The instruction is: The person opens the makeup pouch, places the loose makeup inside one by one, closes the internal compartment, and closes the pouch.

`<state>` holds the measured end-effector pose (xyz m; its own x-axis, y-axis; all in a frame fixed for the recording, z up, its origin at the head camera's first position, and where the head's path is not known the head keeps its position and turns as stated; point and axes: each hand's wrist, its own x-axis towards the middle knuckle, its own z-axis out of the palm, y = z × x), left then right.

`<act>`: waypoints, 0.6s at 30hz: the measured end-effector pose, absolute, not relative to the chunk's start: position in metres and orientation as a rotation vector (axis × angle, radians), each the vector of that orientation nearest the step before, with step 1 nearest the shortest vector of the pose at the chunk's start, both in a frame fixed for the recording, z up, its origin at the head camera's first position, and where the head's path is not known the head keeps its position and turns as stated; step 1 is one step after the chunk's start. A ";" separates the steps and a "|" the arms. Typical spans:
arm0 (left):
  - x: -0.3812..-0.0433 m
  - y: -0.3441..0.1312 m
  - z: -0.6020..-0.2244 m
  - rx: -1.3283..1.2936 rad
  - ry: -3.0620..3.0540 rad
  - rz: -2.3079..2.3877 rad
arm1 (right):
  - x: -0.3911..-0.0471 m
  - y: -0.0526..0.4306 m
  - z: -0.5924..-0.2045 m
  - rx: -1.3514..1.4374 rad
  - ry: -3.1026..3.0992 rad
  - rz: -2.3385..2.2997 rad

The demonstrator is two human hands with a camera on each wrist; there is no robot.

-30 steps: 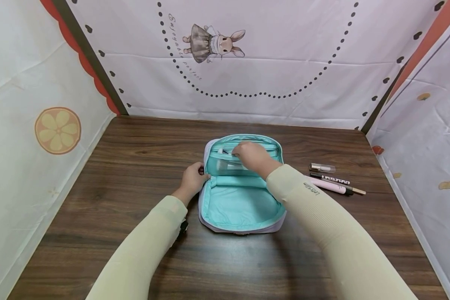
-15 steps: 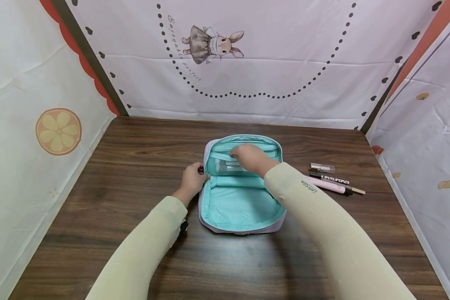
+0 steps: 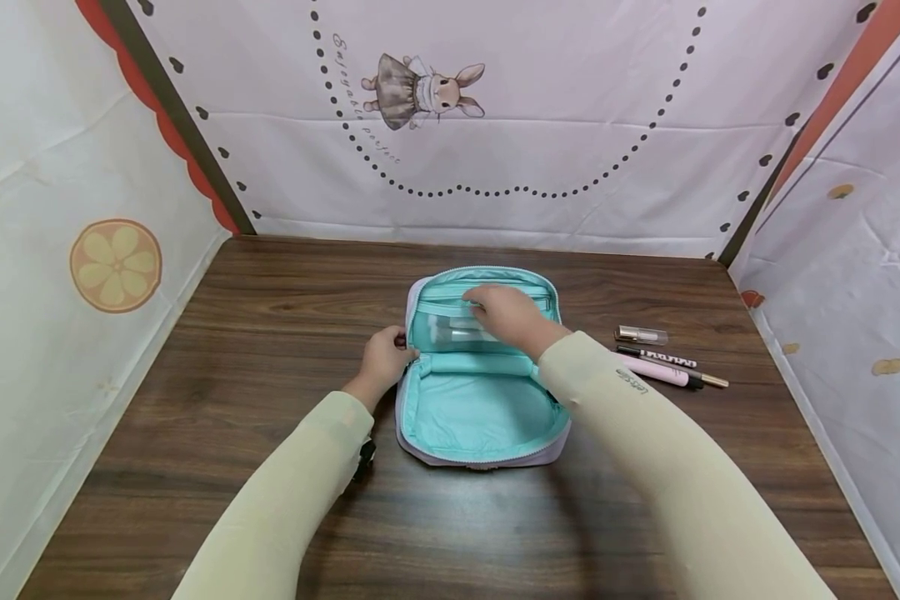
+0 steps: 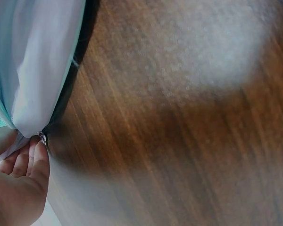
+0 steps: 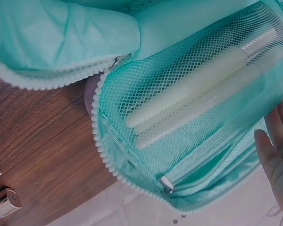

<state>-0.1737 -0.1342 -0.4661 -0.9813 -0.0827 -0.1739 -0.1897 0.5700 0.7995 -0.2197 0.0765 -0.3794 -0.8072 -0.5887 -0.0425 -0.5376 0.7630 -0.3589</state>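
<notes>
A lilac cosmetic bag with turquoise lining [image 3: 483, 408] lies unzipped and spread open on the table. My left hand [image 3: 384, 360] grips its left side near the fold; in the left wrist view, thumb and fingers [image 4: 28, 162] pinch the fabric beside a zipper pull [image 4: 42, 137]. My right hand [image 3: 512, 315] is over the far half, fingers extended. The right wrist view has its fingertips [image 5: 273, 117] right at the upper edge of the mesh pocket [image 5: 179, 141]. Behind that mesh lie pale-handled makeup brushes [image 5: 193, 87], side by side.
Right of the bag lie a clear lip gloss tube [image 3: 640, 335], a pink tube with a black cap [image 3: 660, 370], a black-and-white patterned pen [image 3: 667, 358] and a slim stick with a gold end [image 3: 712, 380]. Printed cloth walls [image 3: 450, 217] border the wooden table [image 3: 285, 333].
A white-tipped item that showed at the mesh pocket's upper edge has gone down out of sight there. My right hand's fingers have loosened and lifted slightly. The left hand keeps its place.
</notes>
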 end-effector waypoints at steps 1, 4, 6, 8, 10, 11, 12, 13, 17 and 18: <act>-0.174 -0.134 -0.466 -0.229 2.677 1.386 | -0.219 0.079 -0.379 -0.903 2.814 -0.506; -0.174 -0.135 -0.466 -0.219 2.675 1.384 | -0.216 0.087 -0.377 -0.893 2.837 -0.518; -0.175 -0.135 -0.467 -0.216 2.671 1.378 | -0.213 0.094 -0.376 -0.871 2.857 -0.531; -0.176 -0.135 -0.467 -0.219 2.668 1.365 | -0.210 0.101 -0.375 -0.846 2.879 -0.548; -0.176 -0.135 -0.466 -0.226 2.664 1.353 | -0.207 0.109 -0.376 -0.830 2.902 -0.560; -0.177 -0.135 -0.466 -0.230 2.664 1.345 | -0.206 0.113 -0.377 -0.821 2.910 -0.568; -0.177 -0.135 -0.466 -0.236 2.663 1.340 | -0.205 0.117 -0.377 -0.812 2.915 -0.577; -0.177 -0.135 -0.465 -0.241 2.661 1.338 | -0.204 0.121 -0.378 -0.804 2.917 -0.587; -0.177 -0.134 -0.463 -0.253 2.654 1.322 | -0.199 0.137 -0.380 -0.761 2.911 -0.633; -0.177 -0.134 -0.463 -0.249 2.656 1.316 | -0.198 0.140 -0.381 -0.747 2.910 -0.648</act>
